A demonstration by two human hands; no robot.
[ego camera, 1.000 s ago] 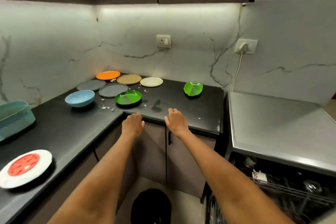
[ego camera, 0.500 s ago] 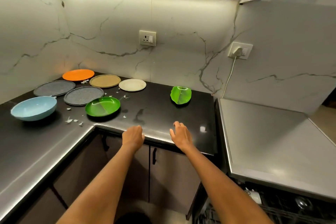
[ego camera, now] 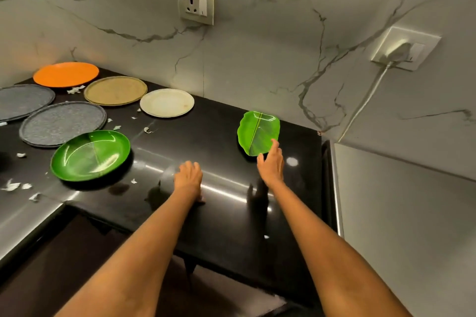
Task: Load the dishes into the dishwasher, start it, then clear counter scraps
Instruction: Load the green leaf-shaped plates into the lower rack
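A leaf-shaped green plate (ego camera: pixel 257 131) lies on the black counter (ego camera: pixel 211 213) near the back right. My right hand (ego camera: pixel 271 165) reaches over the counter with fingers spread, its tips at the plate's near edge; it holds nothing. My left hand (ego camera: pixel 188 178) hovers low over the counter's middle, fingers loosely curled, holding nothing. Further left lie a round green plate (ego camera: pixel 90 155), a cream plate (ego camera: pixel 167 102), a tan plate (ego camera: pixel 115 90), an orange plate (ego camera: pixel 66 74) and two grey plates (ego camera: pixel 62 123) (ego camera: pixel 22 101). White scraps (ego camera: pixel 15 186) are scattered among them.
A marble wall with a socket (ego camera: pixel 196 4) backs the counter. A second socket (ego camera: pixel 405 48) with a plug and white cable sits at the right. The grey dishwasher top (ego camera: pixel 401 201) adjoins the counter's right end. Dark cabinet fronts (ego camera: pixel 51 265) are below.
The view has moved closer and lower over the counter. Both hands have advanced from the counter's front edge; my right hand has reached the leaf-shaped plate.
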